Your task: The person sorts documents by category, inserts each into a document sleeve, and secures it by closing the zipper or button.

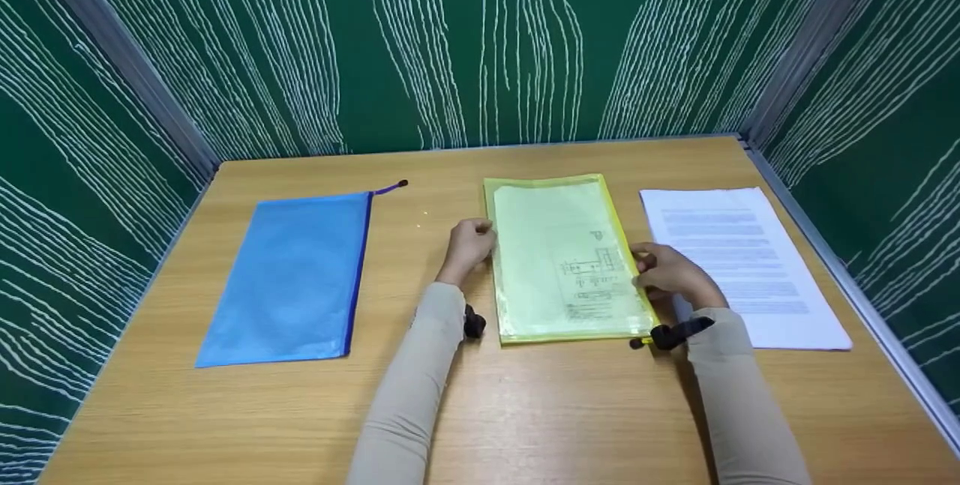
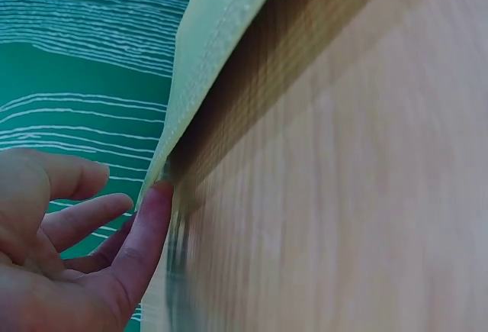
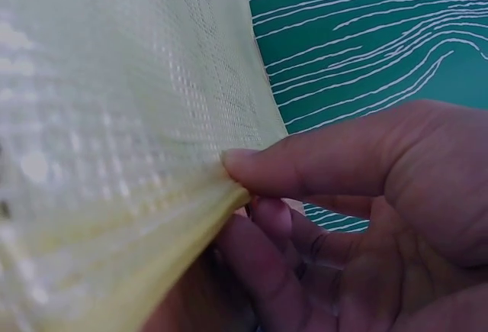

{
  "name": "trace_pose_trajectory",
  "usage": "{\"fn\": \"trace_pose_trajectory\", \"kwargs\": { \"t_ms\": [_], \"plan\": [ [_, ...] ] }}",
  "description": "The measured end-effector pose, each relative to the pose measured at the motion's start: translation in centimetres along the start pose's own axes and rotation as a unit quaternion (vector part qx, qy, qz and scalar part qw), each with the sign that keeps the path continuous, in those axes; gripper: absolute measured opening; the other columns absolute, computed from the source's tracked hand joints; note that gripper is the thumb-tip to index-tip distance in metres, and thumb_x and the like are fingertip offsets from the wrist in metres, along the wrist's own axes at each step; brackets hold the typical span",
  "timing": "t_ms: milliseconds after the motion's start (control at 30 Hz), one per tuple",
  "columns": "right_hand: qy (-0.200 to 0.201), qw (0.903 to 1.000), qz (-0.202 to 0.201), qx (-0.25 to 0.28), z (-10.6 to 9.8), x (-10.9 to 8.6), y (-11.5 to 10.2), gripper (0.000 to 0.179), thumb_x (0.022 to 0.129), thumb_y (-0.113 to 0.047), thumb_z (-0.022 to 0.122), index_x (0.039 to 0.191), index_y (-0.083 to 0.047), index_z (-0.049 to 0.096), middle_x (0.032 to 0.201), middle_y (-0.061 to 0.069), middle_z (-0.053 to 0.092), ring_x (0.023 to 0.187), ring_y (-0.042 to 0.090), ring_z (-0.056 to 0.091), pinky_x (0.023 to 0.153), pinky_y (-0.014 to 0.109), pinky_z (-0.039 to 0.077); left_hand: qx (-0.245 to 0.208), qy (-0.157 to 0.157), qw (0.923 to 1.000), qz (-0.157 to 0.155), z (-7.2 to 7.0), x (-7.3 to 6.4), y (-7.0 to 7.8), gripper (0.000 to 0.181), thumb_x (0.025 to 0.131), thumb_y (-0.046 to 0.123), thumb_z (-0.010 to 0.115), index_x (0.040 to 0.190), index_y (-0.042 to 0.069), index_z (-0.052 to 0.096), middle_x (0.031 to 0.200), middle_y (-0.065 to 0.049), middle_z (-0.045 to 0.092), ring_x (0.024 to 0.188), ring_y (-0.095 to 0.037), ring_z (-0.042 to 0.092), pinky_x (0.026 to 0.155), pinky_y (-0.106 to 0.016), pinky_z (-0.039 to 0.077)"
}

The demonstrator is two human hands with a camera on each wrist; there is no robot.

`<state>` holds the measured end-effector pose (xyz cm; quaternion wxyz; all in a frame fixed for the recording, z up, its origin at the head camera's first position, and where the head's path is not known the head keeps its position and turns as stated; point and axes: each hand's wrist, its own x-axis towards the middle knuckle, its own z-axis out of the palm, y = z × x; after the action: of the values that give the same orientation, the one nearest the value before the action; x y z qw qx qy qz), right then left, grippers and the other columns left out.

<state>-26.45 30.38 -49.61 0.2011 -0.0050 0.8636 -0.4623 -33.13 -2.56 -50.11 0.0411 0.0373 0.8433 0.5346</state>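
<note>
A yellow zip folder (image 1: pixel 555 260) with printed sheets inside lies in the middle of the table, its edges a little off the surface. My right hand (image 1: pixel 671 275) pinches its right edge, thumb on top and fingers beneath in the right wrist view. My left hand (image 1: pixel 471 245) is at the left edge; in the left wrist view one fingertip (image 2: pixel 158 191) touches the folder's edge from beneath, while the thumb stands apart. A dark-ended zip pull (image 1: pixel 637 342) hangs at the folder's near right corner.
To the left lies a blue zip folder (image 1: pixel 292 282) with a purple pull (image 1: pixel 390 188). A stack of printed white paper (image 1: pixel 750 267) lies on the right, partly behind my right hand. Green panels (image 1: pixel 465 43) with white lines surround the wooden table (image 1: pixel 555 410).
</note>
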Motion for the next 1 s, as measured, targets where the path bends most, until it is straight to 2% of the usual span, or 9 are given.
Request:
{"fn": "trace_pose_trajectory", "kwargs": {
  "t_ms": [67, 133, 300, 500, 633, 833, 1000],
  "plan": [
    [0.002, 1.0000, -0.002, -0.003, 0.04, -0.02, -0.03, 0.072, 0.085, 0.002, 0.060, 0.147, 0.009, 0.025, 0.098, 0.011, 0.045, 0.083, 0.017, 0.049, 0.069, 0.030, 0.053, -0.002, -0.001, 0.9999, -0.013, -0.05, -0.03, 0.05, 0.032, 0.093, 0.010, 0.052, 0.120, -0.001, 0.066, 0.113, -0.013, 0.067, 0.093, -0.018, 0.060, 0.083, -0.027, 0.052],
    [0.005, 1.0000, -0.004, -0.006, 0.11, -0.07, -0.11, 0.072, 0.083, 0.002, 0.059, 0.147, 0.009, 0.026, 0.099, 0.011, 0.045, 0.084, 0.018, 0.049, 0.069, 0.030, 0.052, -0.006, -0.003, 0.9997, -0.022, -0.08, 0.04, 0.04, 0.037, 0.094, 0.010, 0.051, 0.128, -0.002, 0.059, 0.125, -0.017, 0.063, 0.100, -0.021, 0.062, 0.087, -0.030, 0.053],
    [0.015, 0.9996, -0.002, -0.022, 0.25, -0.26, -0.33, 0.068, 0.085, -0.002, 0.058, 0.146, 0.009, 0.028, 0.105, 0.014, 0.047, 0.088, 0.020, 0.050, 0.071, 0.031, 0.054, -0.011, -0.004, 0.9997, -0.021, -0.16, 0.13, -0.05, 0.038, 0.095, 0.010, 0.051, 0.131, -0.003, 0.057, 0.123, -0.018, 0.063, 0.095, -0.020, 0.063, 0.081, -0.027, 0.055],
    [0.025, 0.9993, 0.001, -0.026, 0.20, -0.44, -0.61, 0.063, 0.095, -0.016, 0.052, 0.147, 0.009, 0.026, 0.128, 0.031, 0.046, 0.103, 0.031, 0.057, 0.082, 0.039, 0.055, -0.003, -0.008, 0.9999, -0.009, -0.39, -0.16, -0.01, 0.037, 0.096, 0.012, 0.050, 0.130, -0.002, 0.058, 0.120, -0.016, 0.063, 0.107, -0.025, 0.061, 0.088, -0.030, 0.053],
    [0.042, 0.9989, 0.006, -0.020, 0.10, -0.32, -0.58, 0.060, 0.100, -0.021, 0.048, 0.148, 0.007, 0.025, 0.137, 0.035, 0.040, 0.110, 0.037, 0.056, 0.085, 0.041, 0.055, -0.005, -0.013, 0.9999, -0.007, -0.46, -0.24, -0.08, 0.037, 0.096, 0.012, 0.050, 0.129, -0.002, 0.058, 0.120, -0.016, 0.063, 0.108, -0.025, 0.061, 0.088, -0.032, 0.053],
    [0.076, 0.9968, 0.005, -0.021, 0.21, -0.20, -0.57, 0.057, 0.102, -0.024, 0.044, 0.149, 0.002, 0.026, 0.138, 0.032, 0.041, 0.110, 0.038, 0.057, 0.082, 0.037, 0.056, 0.005, -0.008, 1.0000, 0.000, -0.60, -0.20, -0.25, 0.034, 0.096, 0.014, 0.051, 0.126, -0.001, 0.061, 0.116, -0.015, 0.064, 0.106, -0.025, 0.061, 0.087, -0.032, 0.052],
    [0.133, 0.9906, -0.019, -0.027, 0.32, -0.25, -0.62, 0.054, 0.101, -0.025, 0.044, 0.147, 0.001, 0.034, 0.128, 0.028, 0.049, 0.105, 0.035, 0.059, 0.076, 0.032, 0.054, 0.008, -0.010, 0.9999, 0.008, -0.87, -0.28, -0.36, 0.035, 0.096, 0.014, 0.048, 0.126, 0.001, 0.061, 0.116, -0.014, 0.065, 0.103, -0.023, 0.061, 0.087, -0.034, 0.051]
  ]
}}
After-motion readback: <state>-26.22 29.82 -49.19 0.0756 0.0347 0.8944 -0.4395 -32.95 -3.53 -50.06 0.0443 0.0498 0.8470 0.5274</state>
